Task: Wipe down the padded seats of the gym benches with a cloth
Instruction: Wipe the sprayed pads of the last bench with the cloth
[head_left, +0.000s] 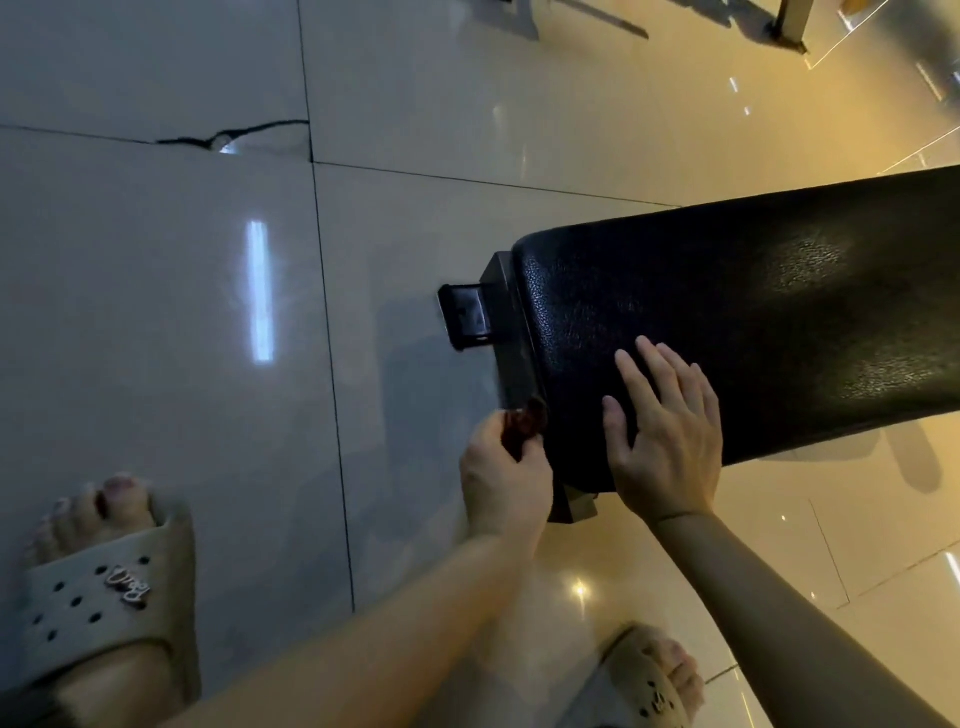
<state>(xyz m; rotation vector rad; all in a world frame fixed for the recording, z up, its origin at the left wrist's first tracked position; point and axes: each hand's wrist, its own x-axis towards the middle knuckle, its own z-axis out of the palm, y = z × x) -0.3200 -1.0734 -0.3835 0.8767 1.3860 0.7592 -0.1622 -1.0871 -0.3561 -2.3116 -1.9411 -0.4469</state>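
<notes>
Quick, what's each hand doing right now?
Left hand: grips a small dark red cloth.
Right hand: open, flat on the black padded bench seat.

Glossy pale floor tiles (156, 312), cracked tile (234, 137), warm yellow light at right

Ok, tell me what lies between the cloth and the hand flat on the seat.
Only a bare corner of the black padded seat, seen in the head view. The left hand grips the cloth; the right hand lies flat.

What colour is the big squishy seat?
The padded seat is black with a pebbly, leathery grain, shown best in the head view.
</notes>
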